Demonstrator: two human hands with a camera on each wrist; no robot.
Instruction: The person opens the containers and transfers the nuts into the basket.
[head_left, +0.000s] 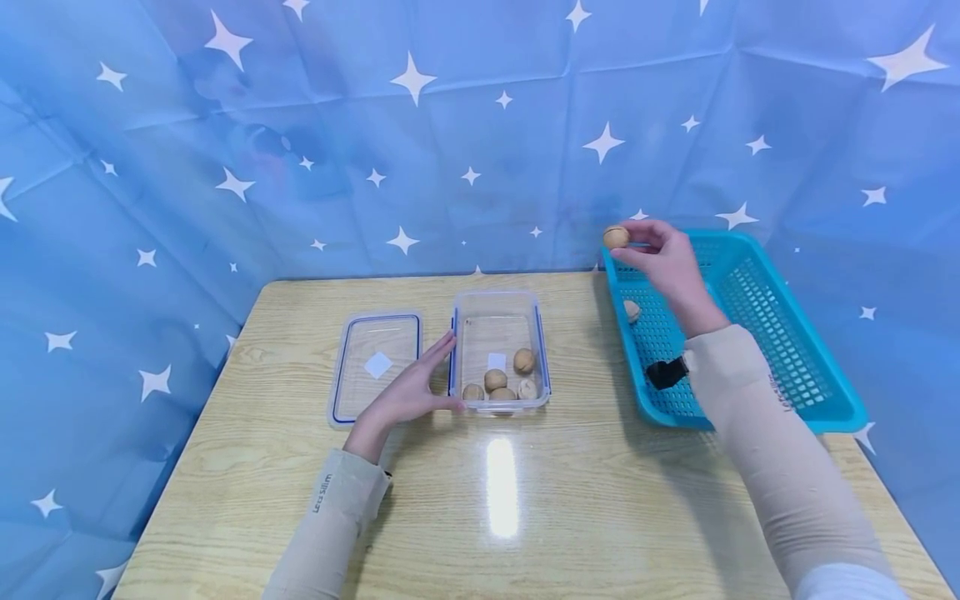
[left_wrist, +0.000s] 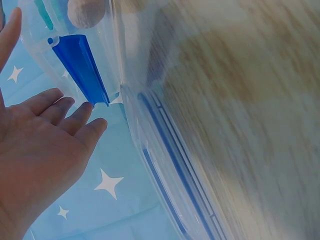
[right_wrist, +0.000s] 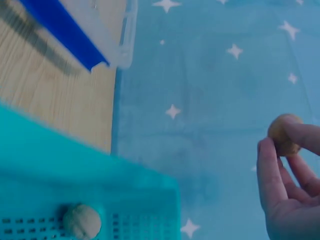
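Note:
Between thumb and fingers my right hand (head_left: 663, 258) pinches a walnut (head_left: 617, 237), held above the left rim of a teal plastic basket (head_left: 806, 333). One more walnut (head_left: 632, 311) lies inside the basket near its left wall; the right wrist view shows this walnut (right_wrist: 82, 221) too. My left hand (head_left: 412, 392) rests against the left side of a clear plastic food container (head_left: 498, 304), thumb at its front corner and fingers extended. Several walnuts (head_left: 495, 381) lie toward the front of the container. In the left wrist view the left hand (left_wrist: 50, 135) has straight fingers beside the container's blue clip (left_wrist: 82, 67).
Left of the container lies its clear lid (head_left: 375, 333) with a blue seal, flat on the wooden table (head_left: 570, 500). A blue curtain with white stars (head_left: 465, 125) hangs behind the table's back edge. The basket stands at the table's right side.

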